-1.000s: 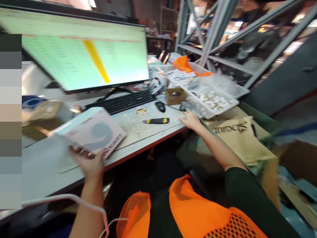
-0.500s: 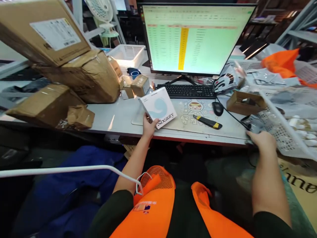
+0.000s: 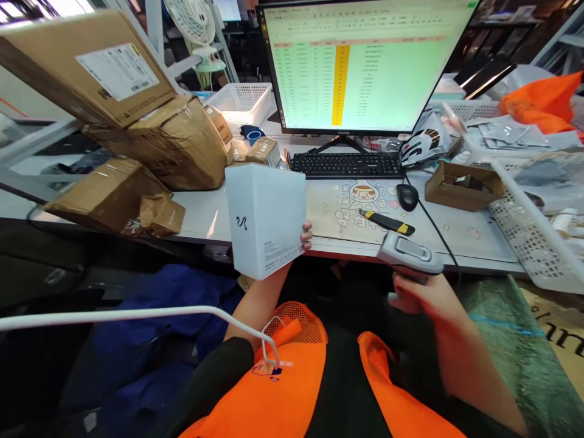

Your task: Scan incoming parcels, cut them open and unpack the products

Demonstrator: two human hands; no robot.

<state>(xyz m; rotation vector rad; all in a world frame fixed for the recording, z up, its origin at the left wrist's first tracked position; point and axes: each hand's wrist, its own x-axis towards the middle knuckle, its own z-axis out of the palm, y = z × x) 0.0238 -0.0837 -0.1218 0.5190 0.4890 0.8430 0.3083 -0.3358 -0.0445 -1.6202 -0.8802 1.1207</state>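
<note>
Taped cardboard cartons (image 3: 182, 146) are piled at the far left of the desk (image 3: 203, 210); right of them the pale box (image 3: 280, 219) is up at the desk's front edge, its long axis near vertical, a narrow side with a dark squiggle logo turned left and a broad panel of fine print turned right, towards the wearer; the left hand (image 3: 307, 236) grips it from behind, fingertips round its right edge; a utility knife (image 3: 387, 222) lies farther right; the right hand (image 3: 422, 293) holds a barcode scanner (image 3: 410, 254) by its handle, the head's long axis running roughly left-right, one end towards the box.
</note>
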